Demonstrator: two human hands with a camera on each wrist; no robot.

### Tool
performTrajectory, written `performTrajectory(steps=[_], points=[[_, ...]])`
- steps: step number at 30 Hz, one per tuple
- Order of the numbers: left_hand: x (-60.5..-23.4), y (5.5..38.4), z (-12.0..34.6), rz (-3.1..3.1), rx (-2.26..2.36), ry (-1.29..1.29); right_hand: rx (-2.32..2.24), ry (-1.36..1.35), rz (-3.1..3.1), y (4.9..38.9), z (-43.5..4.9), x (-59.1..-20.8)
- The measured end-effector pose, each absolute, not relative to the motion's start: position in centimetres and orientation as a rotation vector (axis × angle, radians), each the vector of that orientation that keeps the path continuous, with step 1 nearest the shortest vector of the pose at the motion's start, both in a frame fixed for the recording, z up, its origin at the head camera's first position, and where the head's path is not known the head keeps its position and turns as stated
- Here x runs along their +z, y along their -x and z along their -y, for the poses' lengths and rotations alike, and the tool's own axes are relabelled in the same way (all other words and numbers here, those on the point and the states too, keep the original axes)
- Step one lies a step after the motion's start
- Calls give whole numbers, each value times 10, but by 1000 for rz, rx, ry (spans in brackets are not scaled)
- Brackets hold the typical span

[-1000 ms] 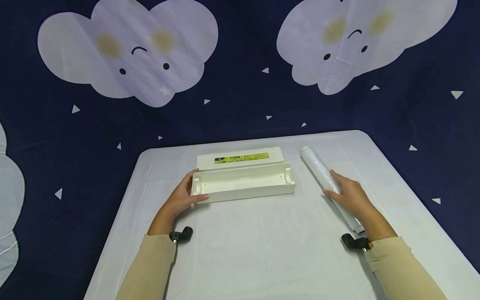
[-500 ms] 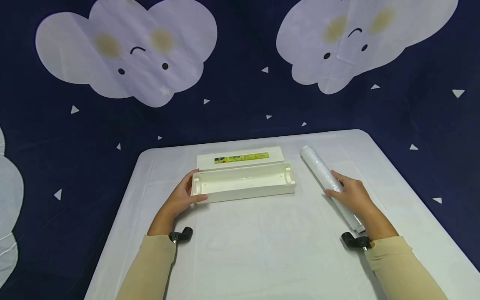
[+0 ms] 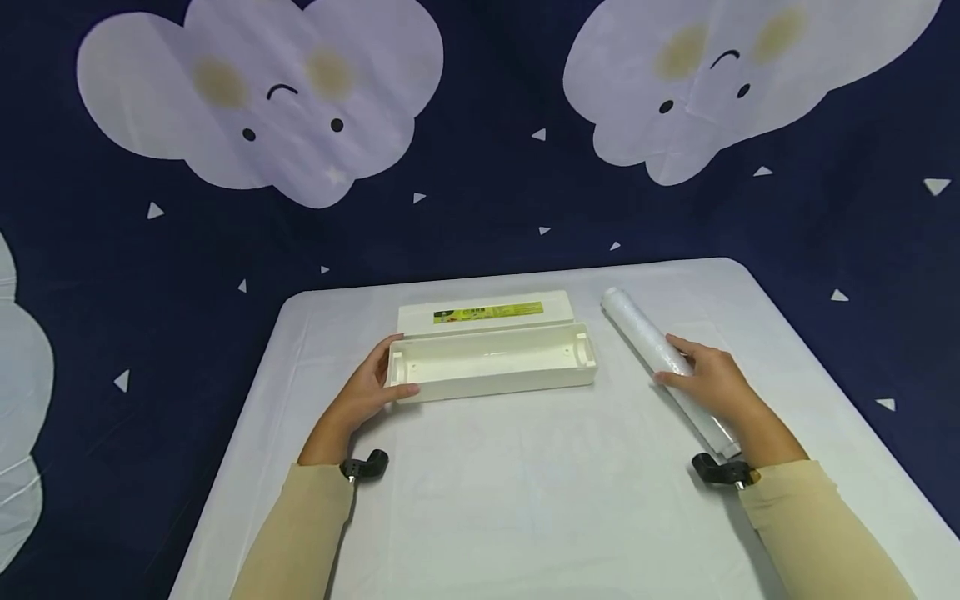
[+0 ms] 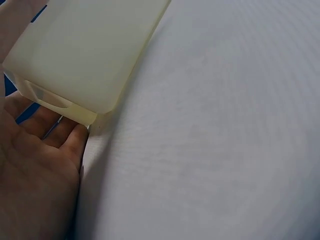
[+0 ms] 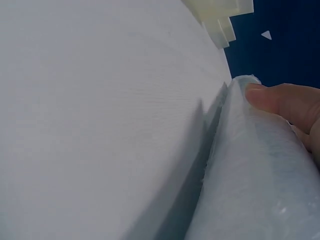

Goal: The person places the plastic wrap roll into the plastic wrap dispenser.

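A long cream plastic box [image 3: 495, 384] sits on the table with its lid [image 3: 486, 313] folded back behind it, a yellow-green label on the lid. My left hand [image 3: 360, 398] grips the box's left end, thumb across the front wall and fingers round the back corner. In the left wrist view the box's outer wall [image 4: 90, 45] fills the upper left, and the fingers curl at its end. To the right a roll of plastic wrap [image 3: 637, 329] lies slanted. My right hand [image 3: 716, 385] holds it near its middle, thumb on the near side; the right wrist view shows the thumb on the wrap [image 5: 250, 175].
White cloth covers the table [image 3: 525, 483]. Behind it hangs a dark blue backdrop [image 3: 480, 242] with printed clouds and small triangles. The roll's far end stands a short way off the box's right end.
My right hand and the near end of the plastic wrap roll have shifted slightly to the right. The left hand keeps its hold on the box. The head view has moved a little.
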State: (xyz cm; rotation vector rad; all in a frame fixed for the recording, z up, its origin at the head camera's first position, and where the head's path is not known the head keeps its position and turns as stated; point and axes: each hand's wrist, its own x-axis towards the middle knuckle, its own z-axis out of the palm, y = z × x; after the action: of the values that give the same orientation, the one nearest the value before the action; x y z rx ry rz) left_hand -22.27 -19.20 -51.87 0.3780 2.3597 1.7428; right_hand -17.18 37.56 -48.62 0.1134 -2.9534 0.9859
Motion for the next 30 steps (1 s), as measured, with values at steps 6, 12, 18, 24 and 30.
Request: performTrajectory(steps=[6, 12, 18, 24, 30], points=[[-515, 225, 189, -2347, 1766, -393, 967, -113, 2978, 181, -382, -481], [-518, 224, 189, -2326, 1787, -404, 958, -100, 2993, 188, -384, -475], [-517, 222, 190, -2373, 1764, -347, 957, -108, 2988, 198, -388, -470], [-519, 223, 192, -2362, 1761, -362, 957, -117, 2981, 202, -391, -467], [-521, 223, 194, -2355, 1765, -355, 946, -124, 3002, 206, -392, -466]])
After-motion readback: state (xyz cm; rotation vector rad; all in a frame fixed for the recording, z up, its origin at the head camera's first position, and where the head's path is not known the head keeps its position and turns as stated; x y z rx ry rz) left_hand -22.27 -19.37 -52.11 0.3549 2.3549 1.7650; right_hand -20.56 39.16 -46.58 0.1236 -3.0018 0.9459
